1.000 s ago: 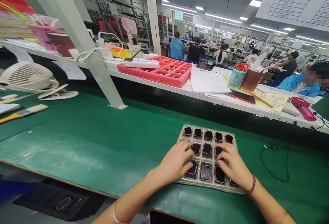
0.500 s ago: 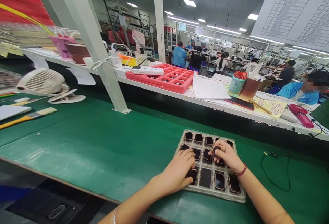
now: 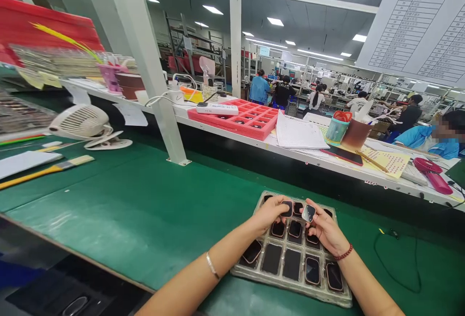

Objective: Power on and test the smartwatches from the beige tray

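My left hand (image 3: 271, 214) is closed on a smartwatch case (image 3: 286, 208) with a dark face and a gold-pink rim, thumb lying over the glass. Just to its right, my right hand (image 3: 325, 229) grips another smartwatch case (image 3: 308, 213) by its edges, its glass catching a bright reflection. Both are raised over a clear plastic tray (image 3: 290, 287) with rows of pockets. Several more watch cases lie in the pockets, such as one watch case (image 3: 313, 270) in the front row. Two front pockets show only a dark lining. My hands hide part of the back rows.
The tray rests on a green bench mat (image 3: 138, 209). Behind runs a raised shelf with a red foam tray (image 3: 254, 132), papers and a pen cup (image 3: 337, 127). A white clip fan (image 3: 82, 122) and a brush (image 3: 69, 163) lie left. A thin black cable (image 3: 395, 277) curls right. Co-workers sit beyond.
My left hand has left the tray's left side and moved up and right, now holding a watch case. My right hand still holds its case, turned to show more glass. The view has shifted.
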Demonstrator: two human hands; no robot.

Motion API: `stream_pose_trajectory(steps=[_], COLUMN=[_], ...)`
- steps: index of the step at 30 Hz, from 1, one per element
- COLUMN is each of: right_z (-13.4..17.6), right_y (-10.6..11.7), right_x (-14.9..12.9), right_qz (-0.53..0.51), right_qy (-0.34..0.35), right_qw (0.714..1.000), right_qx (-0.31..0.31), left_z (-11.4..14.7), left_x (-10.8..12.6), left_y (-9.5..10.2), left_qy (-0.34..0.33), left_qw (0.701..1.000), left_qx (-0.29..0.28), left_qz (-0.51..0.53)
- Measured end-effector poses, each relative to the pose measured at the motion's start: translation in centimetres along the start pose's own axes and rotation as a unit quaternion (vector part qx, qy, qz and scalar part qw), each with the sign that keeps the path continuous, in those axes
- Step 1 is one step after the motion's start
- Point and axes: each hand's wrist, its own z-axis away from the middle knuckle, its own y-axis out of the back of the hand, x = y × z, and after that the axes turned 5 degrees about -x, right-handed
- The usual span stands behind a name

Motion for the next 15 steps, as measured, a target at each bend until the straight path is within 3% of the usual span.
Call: stream_pose_trajectory(steps=[2, 6, 10, 15], right_z=[0.0, -0.1, -0.1, -0.1], right_y=[0.1, 0.1, 0.3, 0.6], right_x=[0.1, 0.2, 0.2, 0.4], right_qz=[0.005, 0.018, 0.027, 0.061], right_qy=[0.001, -0.001, 0.000, -0.006], right_qw=[1.000, 1.000, 1.000, 0.998], right_qx=[0.004, 0.006, 0.009, 0.000], left_z=[-1.1, -0.8, -0.3, -0.5], left_x=[-0.2, -1.0, -1.7, -2.1], left_y=[0.4, 1.2, 1.2, 0.9], left_qy=[-0.002, 0.003, -0.012, -0.030], left_qw=[0.997, 0.978, 0.975, 0.983], left_qx=[-0.001, -0.073, -0.113, -0.120], left_qz=[0.083, 0.195, 0.190, 0.136])
